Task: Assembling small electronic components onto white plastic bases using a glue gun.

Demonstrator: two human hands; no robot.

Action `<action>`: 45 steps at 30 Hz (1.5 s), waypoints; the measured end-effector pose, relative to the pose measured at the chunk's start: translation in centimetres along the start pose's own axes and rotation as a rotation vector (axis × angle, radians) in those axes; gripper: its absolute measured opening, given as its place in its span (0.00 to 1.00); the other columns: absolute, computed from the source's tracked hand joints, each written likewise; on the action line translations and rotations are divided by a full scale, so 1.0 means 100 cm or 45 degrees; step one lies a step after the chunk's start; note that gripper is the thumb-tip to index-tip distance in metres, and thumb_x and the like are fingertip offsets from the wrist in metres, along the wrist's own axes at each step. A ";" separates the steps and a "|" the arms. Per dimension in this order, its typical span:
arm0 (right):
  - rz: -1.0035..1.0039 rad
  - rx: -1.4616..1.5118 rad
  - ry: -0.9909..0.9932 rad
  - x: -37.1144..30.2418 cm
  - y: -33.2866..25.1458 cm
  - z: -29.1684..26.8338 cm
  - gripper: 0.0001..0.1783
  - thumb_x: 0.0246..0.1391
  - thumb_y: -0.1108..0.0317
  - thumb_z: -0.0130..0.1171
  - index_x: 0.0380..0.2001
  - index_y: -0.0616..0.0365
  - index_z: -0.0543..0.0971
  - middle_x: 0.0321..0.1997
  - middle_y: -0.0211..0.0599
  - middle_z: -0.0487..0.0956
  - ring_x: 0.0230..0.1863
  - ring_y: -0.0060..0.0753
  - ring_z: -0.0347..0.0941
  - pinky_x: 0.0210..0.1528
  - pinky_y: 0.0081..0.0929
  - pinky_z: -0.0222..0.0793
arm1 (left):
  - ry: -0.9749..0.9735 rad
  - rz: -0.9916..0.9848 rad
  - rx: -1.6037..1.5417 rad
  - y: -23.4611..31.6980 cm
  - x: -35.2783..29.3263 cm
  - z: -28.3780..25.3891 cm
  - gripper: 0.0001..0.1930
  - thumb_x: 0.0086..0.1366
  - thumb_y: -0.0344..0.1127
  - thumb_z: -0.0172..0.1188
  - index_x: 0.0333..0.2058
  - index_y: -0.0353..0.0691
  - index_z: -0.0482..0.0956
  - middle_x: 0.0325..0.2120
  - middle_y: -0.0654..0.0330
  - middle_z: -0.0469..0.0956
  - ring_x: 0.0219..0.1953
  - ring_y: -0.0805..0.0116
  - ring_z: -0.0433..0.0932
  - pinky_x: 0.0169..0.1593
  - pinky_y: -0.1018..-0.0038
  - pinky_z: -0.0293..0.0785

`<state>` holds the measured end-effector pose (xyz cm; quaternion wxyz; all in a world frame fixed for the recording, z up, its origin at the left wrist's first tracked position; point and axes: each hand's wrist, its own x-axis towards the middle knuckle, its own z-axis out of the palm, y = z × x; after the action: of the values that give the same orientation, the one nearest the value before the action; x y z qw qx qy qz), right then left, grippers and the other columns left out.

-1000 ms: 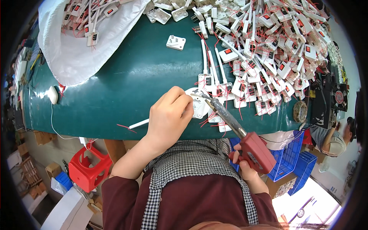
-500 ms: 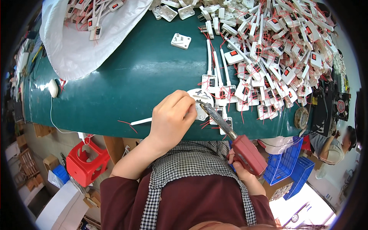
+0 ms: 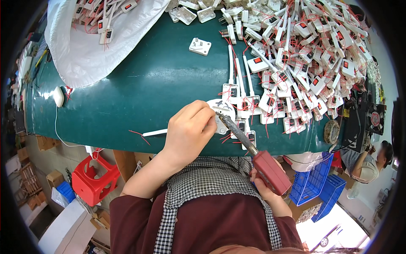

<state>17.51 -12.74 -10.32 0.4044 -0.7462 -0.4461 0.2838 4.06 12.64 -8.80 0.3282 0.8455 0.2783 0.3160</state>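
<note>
Green table (image 3: 139, 89) spans the view. White sack (image 3: 91, 51) at its far left lies open, with white switch parts and red wires spilling from its mouth. Large heap of switch parts (image 3: 313, 55) covers the far right. Two blue crates (image 3: 317, 186) stand on the floor, contents not visible. Right hand (image 3: 266, 190) grips the red-handled soldering iron (image 3: 253, 152), tip at the round white part (image 3: 222, 112). Left hand (image 3: 188, 131), fingers curled, pins that part on the table's near edge

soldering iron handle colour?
Red, on the soldering iron in the right hand; head view.
</note>
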 end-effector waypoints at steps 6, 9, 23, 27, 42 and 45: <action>0.038 0.103 -0.038 0.003 -0.008 -0.004 0.34 0.42 0.67 0.69 0.54 0.69 0.71 0.44 0.44 0.81 0.39 0.37 0.81 0.39 0.26 0.77 | -0.004 -0.005 0.027 0.002 0.000 0.000 0.08 0.46 0.18 0.61 0.25 0.34 0.75 0.25 0.59 0.75 0.24 0.66 0.75 0.26 0.74 0.72; 0.067 0.105 -0.021 0.002 -0.007 -0.003 0.33 0.42 0.67 0.69 0.53 0.69 0.72 0.44 0.45 0.80 0.40 0.38 0.81 0.41 0.27 0.76 | -0.007 -0.003 0.032 0.002 0.001 0.001 0.07 0.46 0.18 0.61 0.25 0.34 0.75 0.25 0.59 0.75 0.24 0.65 0.76 0.26 0.74 0.72; -0.064 0.066 0.057 -0.006 0.003 -0.004 0.31 0.42 0.69 0.68 0.50 0.69 0.73 0.37 0.44 0.81 0.39 0.39 0.80 0.42 0.29 0.76 | -0.032 -0.004 0.042 0.004 0.002 -0.001 0.07 0.46 0.20 0.61 0.25 0.35 0.74 0.26 0.58 0.74 0.26 0.62 0.76 0.29 0.71 0.72; 0.105 0.518 0.087 0.029 -0.013 -0.008 0.33 0.44 0.77 0.66 0.56 0.65 0.67 0.29 0.35 0.77 0.36 0.29 0.77 0.33 0.23 0.72 | -0.032 -0.013 0.077 0.004 0.001 -0.001 0.07 0.47 0.19 0.62 0.26 0.34 0.75 0.26 0.58 0.76 0.26 0.64 0.76 0.29 0.73 0.73; -0.463 0.279 -0.232 0.151 -0.036 0.030 0.55 0.44 0.76 0.70 0.68 0.60 0.45 0.60 0.51 0.70 0.60 0.42 0.70 0.56 0.36 0.69 | -0.171 -0.122 -0.062 0.002 0.007 -0.012 0.07 0.49 0.20 0.62 0.28 0.34 0.74 0.29 0.60 0.74 0.25 0.69 0.73 0.30 0.77 0.70; -0.421 0.234 -0.159 0.145 -0.037 0.036 0.56 0.43 0.75 0.72 0.68 0.59 0.46 0.56 0.50 0.73 0.58 0.40 0.71 0.55 0.34 0.70 | -0.301 -0.290 -0.259 -0.002 0.015 -0.019 0.08 0.50 0.21 0.62 0.30 0.35 0.73 0.32 0.61 0.72 0.27 0.72 0.71 0.32 0.79 0.70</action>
<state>19.50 2.52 -9.92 0.4834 -0.6036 -0.5592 0.2989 3.67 14.52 -7.31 0.4761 0.8023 0.2983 0.2018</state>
